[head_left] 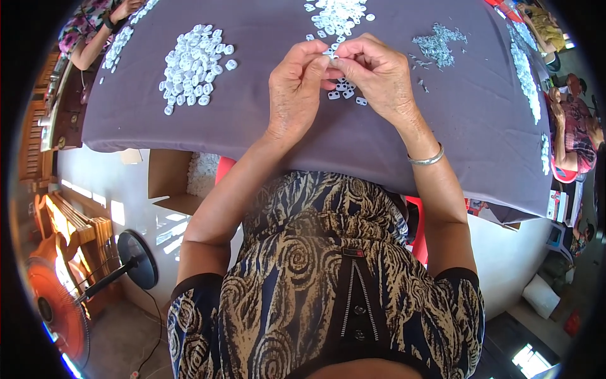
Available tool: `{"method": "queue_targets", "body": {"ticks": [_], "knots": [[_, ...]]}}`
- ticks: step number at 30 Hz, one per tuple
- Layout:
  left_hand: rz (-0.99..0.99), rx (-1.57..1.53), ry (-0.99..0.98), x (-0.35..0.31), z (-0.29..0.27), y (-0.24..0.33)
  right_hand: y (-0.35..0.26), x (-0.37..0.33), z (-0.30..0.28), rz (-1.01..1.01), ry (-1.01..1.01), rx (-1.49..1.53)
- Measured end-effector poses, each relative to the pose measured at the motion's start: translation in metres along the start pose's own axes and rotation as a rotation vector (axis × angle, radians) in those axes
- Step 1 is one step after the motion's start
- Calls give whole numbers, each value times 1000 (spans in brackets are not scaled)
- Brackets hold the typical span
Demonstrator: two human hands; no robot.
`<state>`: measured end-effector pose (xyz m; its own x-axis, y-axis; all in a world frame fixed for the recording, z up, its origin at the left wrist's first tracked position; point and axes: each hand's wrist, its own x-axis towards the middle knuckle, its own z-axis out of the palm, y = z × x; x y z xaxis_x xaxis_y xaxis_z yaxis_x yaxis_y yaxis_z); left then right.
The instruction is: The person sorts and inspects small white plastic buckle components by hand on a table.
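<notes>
Over the far middle of the cloth-covered table, my left hand (295, 91) and my right hand (380, 76) meet at the fingertips. Both are closed in a pinch on a small white plastic piece (330, 54), mostly covered by the fingers. Beneath the hands lie several flat white pieces with holes (344, 90), partly hidden by them. Beyond is a heap of small white pieces (341, 16). A second heap, of rounded white pieces (191, 65), sits to the left. To the right is a scatter of tiny metal pins or screws (440, 45); which, I cannot tell.
A grey-purple cloth (240, 126) covers the table. More white pieces line its left and right edges, where other people sit. An open cardboard box (169, 180) with white pieces stands below the near edge. An orange fan (60, 309) stands on the floor at lower left.
</notes>
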<state>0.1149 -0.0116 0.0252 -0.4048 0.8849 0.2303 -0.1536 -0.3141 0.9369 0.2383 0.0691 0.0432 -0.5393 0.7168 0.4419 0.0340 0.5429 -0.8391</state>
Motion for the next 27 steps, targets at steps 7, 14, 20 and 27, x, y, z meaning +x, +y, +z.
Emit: {"method": "queue_targets", "body": {"ticks": [7, 14, 20, 27], "knots": [[89, 69, -31, 2, 0, -1, 3, 2, -4, 94, -42, 192], [136, 84, -31, 7, -7, 3, -6, 9, -2, 254, -79, 226], [97, 56, -43, 2, -4, -5, -7, 3, -5, 212, -71, 91], [79, 20, -72, -4, -5, -4, -5, -2, -6, 188, -115, 196]]}}
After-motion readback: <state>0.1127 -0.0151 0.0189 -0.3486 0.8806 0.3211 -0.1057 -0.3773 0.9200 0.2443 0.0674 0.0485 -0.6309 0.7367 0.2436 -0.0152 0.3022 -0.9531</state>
